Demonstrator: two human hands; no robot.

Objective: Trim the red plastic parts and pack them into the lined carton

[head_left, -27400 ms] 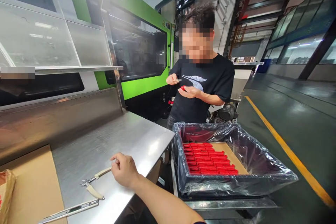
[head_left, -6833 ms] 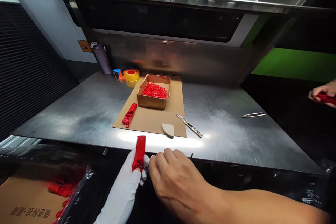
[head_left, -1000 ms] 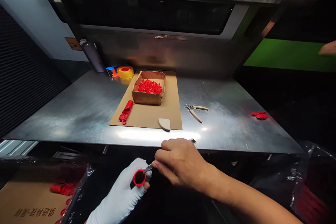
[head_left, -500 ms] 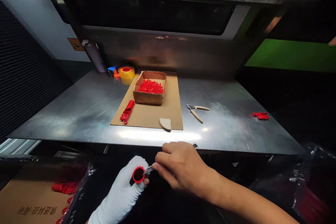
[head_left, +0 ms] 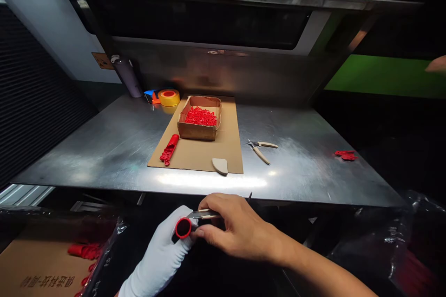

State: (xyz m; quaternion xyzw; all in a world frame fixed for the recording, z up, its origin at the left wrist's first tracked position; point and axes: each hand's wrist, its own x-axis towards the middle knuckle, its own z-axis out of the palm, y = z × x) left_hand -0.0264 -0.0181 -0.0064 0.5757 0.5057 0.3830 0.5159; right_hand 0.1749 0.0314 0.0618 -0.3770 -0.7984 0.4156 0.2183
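My left hand, in a white glove, is closed round a red plastic tube whose round open end faces up toward me. My bare right hand grips a utility knife, its blade lying against the upper right of the tube's rim. The right thumb reaches close to the gloved fingers. Both hands are just in front of the table's near edge. Beyond them, on a cardboard sheet, lie another red plastic part and a beige quarter-round piece.
A cardboard box of small red bits stands on the sheet. Cutting pliers lie to its right, red scraps farther right. Yellow tape and a bottle stand at the back left. A lined carton holds red parts. Another person's hand shows at right.
The knife has swung flatter, its blade shifting from inside the near right of the tube's opening to the top of its rim. My right hand has moved slightly left, closer to the left hand.
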